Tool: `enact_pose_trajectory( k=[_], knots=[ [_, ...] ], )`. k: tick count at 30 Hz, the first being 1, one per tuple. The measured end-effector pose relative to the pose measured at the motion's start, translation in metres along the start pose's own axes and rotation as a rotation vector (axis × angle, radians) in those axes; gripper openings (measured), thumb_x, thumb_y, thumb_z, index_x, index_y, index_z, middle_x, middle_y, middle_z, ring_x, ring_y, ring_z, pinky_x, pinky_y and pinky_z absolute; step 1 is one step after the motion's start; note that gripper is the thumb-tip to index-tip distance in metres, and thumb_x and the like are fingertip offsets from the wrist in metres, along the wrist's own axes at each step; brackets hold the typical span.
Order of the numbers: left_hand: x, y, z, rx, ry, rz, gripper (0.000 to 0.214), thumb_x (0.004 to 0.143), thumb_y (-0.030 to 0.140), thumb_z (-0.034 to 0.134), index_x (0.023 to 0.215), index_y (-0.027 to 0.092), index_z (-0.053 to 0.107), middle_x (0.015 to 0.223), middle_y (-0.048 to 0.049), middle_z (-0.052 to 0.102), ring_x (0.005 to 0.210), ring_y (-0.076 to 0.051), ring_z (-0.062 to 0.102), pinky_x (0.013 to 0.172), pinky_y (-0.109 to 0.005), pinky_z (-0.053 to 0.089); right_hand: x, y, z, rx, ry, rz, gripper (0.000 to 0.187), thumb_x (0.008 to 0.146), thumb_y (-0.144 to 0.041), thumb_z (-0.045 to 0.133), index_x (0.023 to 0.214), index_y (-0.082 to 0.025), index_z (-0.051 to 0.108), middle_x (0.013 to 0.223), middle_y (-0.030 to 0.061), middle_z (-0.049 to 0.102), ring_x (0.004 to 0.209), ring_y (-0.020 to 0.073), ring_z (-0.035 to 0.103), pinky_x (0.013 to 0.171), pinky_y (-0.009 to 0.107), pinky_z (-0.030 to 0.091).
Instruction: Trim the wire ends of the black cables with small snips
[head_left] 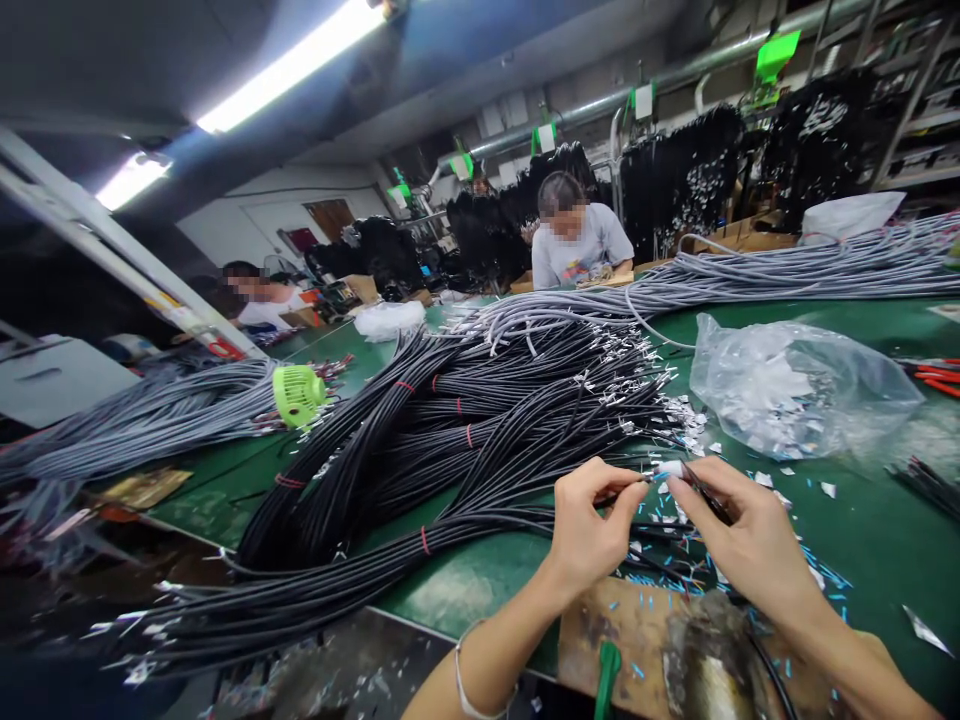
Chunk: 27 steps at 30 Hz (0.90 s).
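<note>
My left hand (592, 525) pinches the end of a thin black wire (626, 490) over the green table (862, 530). My right hand (750, 540) is closed too, pinching a small white connector piece (670, 468) at that wire's tip, and a black wire runs under its fingers. The two hands meet fingertip to fingertip. Just beyond them lie big bundles of black cables (450, 440) tied with red bands, their metal terminal ends fanned toward my hands. Small blue and white scraps (817, 570) litter the table below my hands.
A clear plastic bag of white pieces (795, 385) sits right of the bundles. Grey cables (787, 270) run along the far side and at left (135, 430), by a green fan (298, 393). A brown board (645, 640) lies at the near edge. Two people (577, 240) sit across.
</note>
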<state>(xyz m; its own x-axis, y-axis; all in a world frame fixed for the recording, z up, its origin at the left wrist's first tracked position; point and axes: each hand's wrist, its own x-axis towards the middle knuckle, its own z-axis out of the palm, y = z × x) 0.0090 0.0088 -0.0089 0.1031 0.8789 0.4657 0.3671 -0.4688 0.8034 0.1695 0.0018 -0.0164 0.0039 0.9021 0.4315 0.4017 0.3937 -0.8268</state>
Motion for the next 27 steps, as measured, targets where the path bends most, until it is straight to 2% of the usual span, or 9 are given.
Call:
enact_pose_trajectory(
  k=[7,14,16,20,22,24,27],
  knots=[
    [0.001,0.001,-0.003,-0.019,-0.052,-0.038,0.018,0.083,0.022,0.058,0.076,0.010,0.070,0.067,-0.0047,0.061,0.059,-0.012,0.053,0.053,-0.021,0.040,0.001,-0.009,0.000,0.002,-0.025,-0.057,0.015,0.084,-0.032,0.059,0.075,-0.020,0.060,0.068,-0.0016,0.052,0.056,0.0110,0.044,0.051,0.024,0.036],
    [0.001,0.001,-0.005,-0.035,-0.203,-0.051,0.033,0.091,0.021,0.046,0.066,0.012,0.065,0.060,-0.0013,0.056,0.056,-0.010,0.050,0.052,-0.020,0.035,-0.002,-0.010,0.000,-0.063,-0.035,-0.177,0.009,0.085,-0.020,0.056,0.076,-0.019,0.060,0.068,-0.0008,0.053,0.057,0.0110,0.046,0.052,0.024,0.037],
    [-0.001,0.003,-0.003,0.009,-0.157,-0.017,0.030,0.090,0.020,0.047,0.067,0.013,0.065,0.061,-0.0018,0.057,0.057,-0.010,0.051,0.054,-0.021,0.036,-0.003,-0.011,0.002,-0.091,-0.013,-0.191,0.007,0.081,-0.016,0.058,0.075,-0.019,0.059,0.066,-0.0017,0.052,0.055,0.0106,0.046,0.052,0.024,0.037],
    [-0.004,0.008,0.001,0.094,0.016,0.104,0.017,0.084,0.015,0.054,0.077,0.012,0.069,0.070,-0.0058,0.064,0.063,-0.013,0.054,0.058,-0.023,0.040,-0.005,-0.012,0.003,-0.125,0.051,-0.202,0.010,0.076,-0.012,0.059,0.070,-0.020,0.057,0.064,-0.0025,0.051,0.053,0.0103,0.046,0.051,0.024,0.038],
    [-0.003,0.008,0.001,0.083,0.031,0.112,0.015,0.082,0.014,0.056,0.078,0.012,0.070,0.071,-0.0069,0.066,0.063,-0.014,0.056,0.058,-0.024,0.042,-0.007,-0.012,0.001,-0.135,0.065,-0.212,0.011,0.076,-0.012,0.058,0.069,-0.020,0.056,0.065,-0.0022,0.052,0.054,0.0105,0.047,0.052,0.024,0.039],
    [-0.001,0.007,-0.002,0.015,-0.039,0.020,0.014,0.081,0.017,0.059,0.079,0.012,0.072,0.070,-0.0069,0.067,0.060,-0.014,0.057,0.055,-0.024,0.044,-0.008,-0.010,0.000,-0.148,0.078,-0.244,0.009,0.077,-0.012,0.058,0.073,-0.020,0.058,0.067,-0.0016,0.053,0.056,0.0111,0.049,0.053,0.024,0.040],
    [0.004,0.005,-0.011,-0.204,-0.266,-0.217,0.017,0.079,0.024,0.063,0.079,0.011,0.073,0.061,-0.0055,0.066,0.049,-0.012,0.058,0.047,-0.022,0.046,-0.007,-0.009,-0.002,-0.150,0.053,-0.304,0.008,0.077,-0.012,0.059,0.080,-0.020,0.059,0.072,-0.0004,0.056,0.061,0.0120,0.052,0.056,0.024,0.042]
  ],
)
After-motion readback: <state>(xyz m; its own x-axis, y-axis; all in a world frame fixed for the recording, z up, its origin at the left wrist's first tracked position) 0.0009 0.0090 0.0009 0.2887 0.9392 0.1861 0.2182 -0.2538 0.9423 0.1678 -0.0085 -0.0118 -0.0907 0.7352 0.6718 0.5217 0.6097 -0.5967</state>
